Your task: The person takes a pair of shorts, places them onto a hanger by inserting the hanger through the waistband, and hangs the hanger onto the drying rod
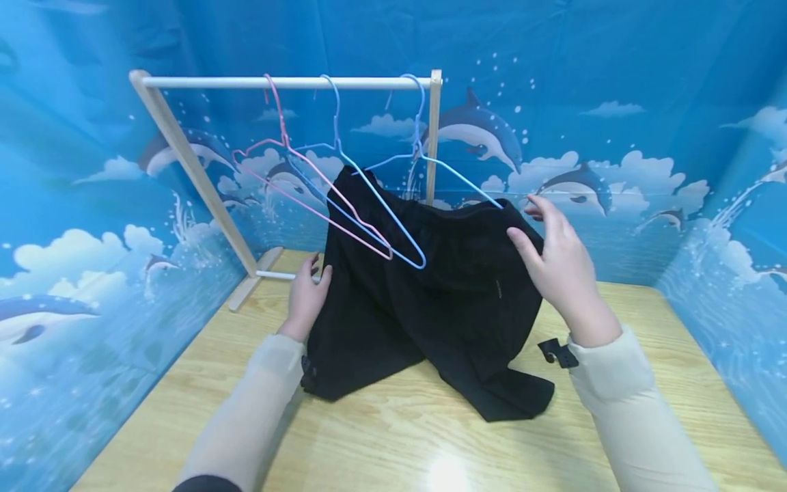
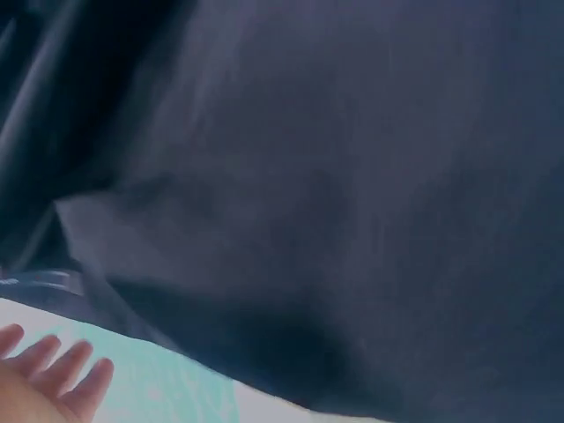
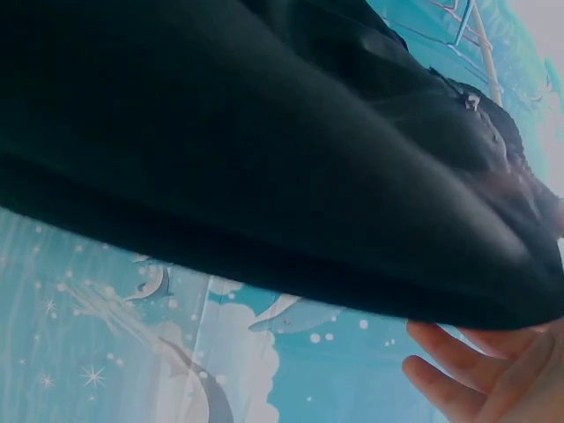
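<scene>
A pair of black trousers (image 1: pixel 455 273) hangs from the rightmost blue hanger (image 1: pixel 424 154), whose arms reach the waistband. The lower legs rest on the table. My left hand (image 1: pixel 305 294) is beside the left edge of the trousers with its fingers loosely spread; the left wrist view shows those fingers (image 2: pixel 75 374) apart from the cloth. At the right end of the waistband is my right hand (image 1: pixel 556 263), thumb and fingers apart. In the right wrist view its fingers (image 3: pixel 458 361) lie along the cloth's edge, and part of the hand is hidden.
A rack with a white rail (image 1: pixel 209 83) and wooden posts stands at the back left. A pink hanger (image 1: pixel 284 137) and another blue hanger (image 1: pixel 337 140) hang there, overlapping the trousers in view. The wooden table (image 1: pixel 381 444) is bordered by a blue dolphin-print backdrop (image 1: pixel 615 89).
</scene>
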Available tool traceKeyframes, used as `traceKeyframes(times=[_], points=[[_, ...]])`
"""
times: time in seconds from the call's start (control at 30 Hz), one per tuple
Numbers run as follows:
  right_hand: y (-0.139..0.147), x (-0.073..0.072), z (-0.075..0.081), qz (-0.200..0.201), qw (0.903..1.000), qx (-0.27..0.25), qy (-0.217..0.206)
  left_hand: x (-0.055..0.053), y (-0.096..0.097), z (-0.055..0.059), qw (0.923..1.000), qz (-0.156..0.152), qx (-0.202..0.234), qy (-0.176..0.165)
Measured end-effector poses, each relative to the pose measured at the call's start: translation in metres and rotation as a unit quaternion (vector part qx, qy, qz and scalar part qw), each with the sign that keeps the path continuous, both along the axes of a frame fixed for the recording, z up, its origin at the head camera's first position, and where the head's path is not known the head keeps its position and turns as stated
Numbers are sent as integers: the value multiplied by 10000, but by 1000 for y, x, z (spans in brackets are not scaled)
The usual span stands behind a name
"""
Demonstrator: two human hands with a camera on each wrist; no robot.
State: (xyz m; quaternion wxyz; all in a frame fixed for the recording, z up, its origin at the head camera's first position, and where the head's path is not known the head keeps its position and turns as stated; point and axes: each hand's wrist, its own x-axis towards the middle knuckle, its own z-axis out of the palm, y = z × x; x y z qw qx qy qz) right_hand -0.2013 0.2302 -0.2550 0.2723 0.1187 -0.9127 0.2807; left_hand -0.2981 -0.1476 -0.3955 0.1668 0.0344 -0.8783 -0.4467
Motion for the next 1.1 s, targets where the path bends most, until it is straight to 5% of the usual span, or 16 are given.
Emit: traceKeyframes(times=[0.73, 1.1], points=[[46, 8, -18, -326, 9959, -824, 168, 29, 34, 12, 9911, -515, -1207, 204], [84, 17, -49, -650, 9965, -422, -312, 40, 43, 8, 9857, -663, -1548, 32]])
